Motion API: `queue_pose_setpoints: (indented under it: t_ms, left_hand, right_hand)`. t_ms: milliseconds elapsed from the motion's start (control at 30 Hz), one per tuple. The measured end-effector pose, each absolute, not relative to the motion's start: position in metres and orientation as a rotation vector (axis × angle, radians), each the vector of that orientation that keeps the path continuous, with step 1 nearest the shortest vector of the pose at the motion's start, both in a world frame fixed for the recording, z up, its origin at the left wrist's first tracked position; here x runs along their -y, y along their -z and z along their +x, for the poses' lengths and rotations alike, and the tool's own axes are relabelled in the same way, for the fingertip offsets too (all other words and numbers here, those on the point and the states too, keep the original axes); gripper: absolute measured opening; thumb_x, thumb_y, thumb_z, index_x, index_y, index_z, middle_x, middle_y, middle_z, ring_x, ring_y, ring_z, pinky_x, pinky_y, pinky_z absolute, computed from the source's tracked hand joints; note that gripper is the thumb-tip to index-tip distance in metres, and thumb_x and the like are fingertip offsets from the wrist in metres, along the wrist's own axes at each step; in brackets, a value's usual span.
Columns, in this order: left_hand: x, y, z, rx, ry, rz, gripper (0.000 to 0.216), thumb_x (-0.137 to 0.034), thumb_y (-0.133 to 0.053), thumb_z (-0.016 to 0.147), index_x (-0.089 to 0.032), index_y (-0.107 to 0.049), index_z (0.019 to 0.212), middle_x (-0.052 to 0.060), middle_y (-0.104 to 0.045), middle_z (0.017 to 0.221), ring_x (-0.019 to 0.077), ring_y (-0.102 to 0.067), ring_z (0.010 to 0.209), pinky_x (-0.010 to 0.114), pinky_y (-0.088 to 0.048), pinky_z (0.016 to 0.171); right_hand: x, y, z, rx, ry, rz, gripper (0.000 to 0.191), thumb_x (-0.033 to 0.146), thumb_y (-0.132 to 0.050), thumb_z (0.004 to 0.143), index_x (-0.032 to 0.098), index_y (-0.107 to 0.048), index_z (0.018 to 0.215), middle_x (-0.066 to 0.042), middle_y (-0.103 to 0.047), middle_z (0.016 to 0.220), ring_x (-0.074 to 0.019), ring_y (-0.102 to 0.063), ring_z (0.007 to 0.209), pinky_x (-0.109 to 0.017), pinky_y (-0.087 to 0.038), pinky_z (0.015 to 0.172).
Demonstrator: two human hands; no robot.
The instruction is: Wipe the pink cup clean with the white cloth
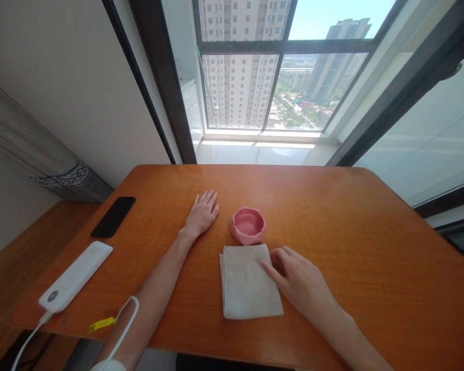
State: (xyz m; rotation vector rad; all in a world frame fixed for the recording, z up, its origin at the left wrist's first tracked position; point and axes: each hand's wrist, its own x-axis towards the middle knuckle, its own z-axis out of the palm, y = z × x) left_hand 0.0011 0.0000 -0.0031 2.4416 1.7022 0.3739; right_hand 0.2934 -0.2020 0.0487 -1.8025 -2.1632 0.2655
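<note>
A folded off-white cloth [249,288] lies flat near the front of the wooden table, its layers showing along the left edge. My right hand [296,275] is at the cloth's right side. Its thumb reaches over the cloth's surface while the other fingers bend loosely by the edge, with a gap between thumb and forefinger. Just behind the cloth sits a pink bowl with a faceted rim [248,226], nothing visible inside. To the left of this bowl, my left hand [202,214] rests palm down on the tabletop, fingers stretched out.
On the table's left side lie a black phone [113,217] and a white power bank [75,275] with a white cable. A yellow tag [101,324] is near my left forearm, where a white cable loops. Beyond the table [355,221] is a window [282,93].
</note>
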Motion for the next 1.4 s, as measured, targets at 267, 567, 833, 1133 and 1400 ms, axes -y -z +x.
queue_pose_setpoints:
  t_ms: [267,567,833,1133,1400]
  left_hand:
    - [0.001,-0.001,0.001,-1.698,-0.357,2.436,0.063,-0.042,-0.034,0.113,-0.014,-0.043,0.168,0.012,-0.037,0.181,0.0307,-0.031,0.171,0.058,-0.021,0.143]
    - [0.000,0.001,0.002,-1.697,-0.376,2.435,0.062,-0.041,-0.036,0.112,-0.017,-0.043,0.168,0.011,-0.038,0.180,0.0300,-0.032,0.171,0.058,-0.021,0.143]
    - [0.001,-0.001,0.003,-1.701,-0.353,2.431,0.063,-0.041,-0.035,0.112,-0.014,-0.043,0.169,0.011,-0.037,0.181,0.0305,-0.031,0.171,0.057,-0.019,0.143]
    - [0.002,-0.001,0.003,-1.712,-0.362,2.442,0.062,-0.042,-0.035,0.112,-0.018,-0.043,0.169,0.010,-0.037,0.181,0.0299,-0.031,0.171,0.056,-0.021,0.143]
    - [0.004,-0.004,0.003,-1.714,-0.347,2.429,0.061,-0.041,-0.036,0.112,-0.018,-0.043,0.169,0.010,-0.037,0.181,0.0292,-0.031,0.171,0.056,-0.021,0.143]
  right_hand:
    - [0.226,-0.038,0.259,1.794,-0.495,-1.962,0.025,0.039,-0.072,0.089,0.028,-0.056,0.074,-0.002,-0.069,0.071,-0.0238,-0.067,0.064,-0.032,-0.039,0.057]
    - [0.216,-0.089,0.290,0.807,-1.584,-1.408,0.047,0.054,-0.079,0.085,0.021,-0.073,0.118,-0.009,-0.082,0.093,-0.0284,-0.078,0.078,-0.038,-0.062,0.069]
    - [0.160,-0.107,0.309,1.082,-0.402,-1.390,0.047,0.048,-0.062,0.103,0.021,-0.070,0.141,-0.016,-0.080,0.132,-0.0383,-0.075,0.127,-0.056,-0.062,0.107]
    - [0.121,-0.061,0.282,2.492,-0.040,-1.106,0.051,0.022,-0.053,0.104,0.012,-0.061,0.153,-0.017,-0.068,0.156,-0.0328,-0.062,0.150,-0.056,-0.044,0.132]
    - [0.116,-0.066,0.268,2.604,-0.045,-1.105,0.015,0.030,-0.067,0.102,0.018,-0.073,0.109,-0.013,-0.083,0.109,-0.0307,-0.079,0.102,-0.049,-0.056,0.109]
